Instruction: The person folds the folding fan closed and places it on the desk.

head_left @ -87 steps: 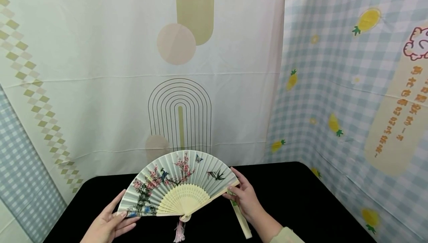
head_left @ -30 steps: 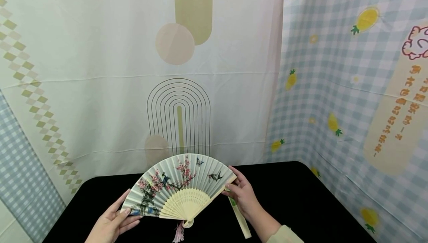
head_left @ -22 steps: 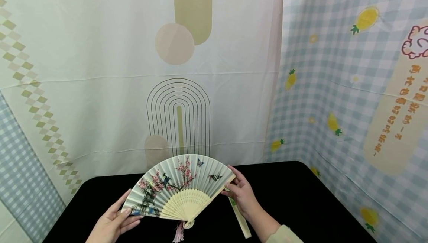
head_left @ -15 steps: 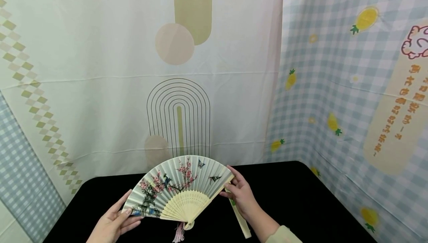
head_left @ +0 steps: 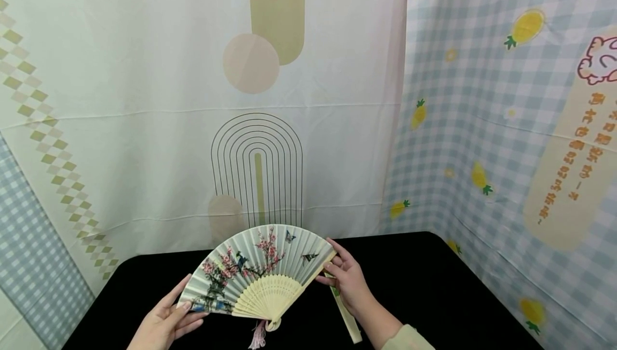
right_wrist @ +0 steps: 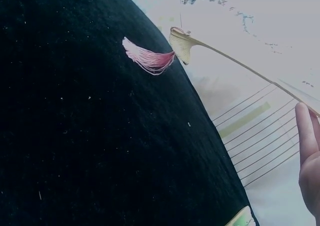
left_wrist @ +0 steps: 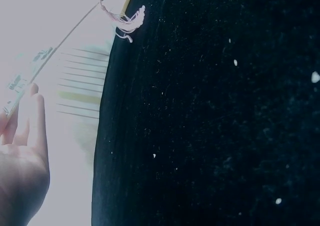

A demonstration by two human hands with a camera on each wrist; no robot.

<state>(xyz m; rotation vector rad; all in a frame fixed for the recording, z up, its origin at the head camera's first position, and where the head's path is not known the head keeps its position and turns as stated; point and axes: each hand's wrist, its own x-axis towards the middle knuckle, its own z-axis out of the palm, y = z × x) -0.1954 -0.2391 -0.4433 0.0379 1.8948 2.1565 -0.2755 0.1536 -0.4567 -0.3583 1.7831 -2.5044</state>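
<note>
A pale folding fan [head_left: 294, 259], spread into a wide half-round, is held up between both hands in the head view. Blossom branches, birds and a butterfly decorate its leaf, and its ribs are cream. My left hand [head_left: 161, 320] pinches the fan's left end, thumb in front and fingers behind. At the right end, my right hand [head_left: 352, 283] grips the outer guard. From the pivot hangs a pink tassel [head_left: 258, 335], also visible in the right wrist view as a pink tassel [right_wrist: 147, 58]. The left wrist view shows the left hand [left_wrist: 22, 171] at the fan's edge.
A narrow pale strip [head_left: 346, 315] with a green patch lies on the black table [head_left: 434, 296], partly hidden by the right hand. A white patterned curtain [head_left: 144, 152] hangs behind, and a checked pineapple curtain [head_left: 463, 98] stands along the right.
Over these frames the fan has sunk slightly and its spread has narrowed a little. The left hand has shifted slightly right, the right hand slightly left. Both keep their hold.
</note>
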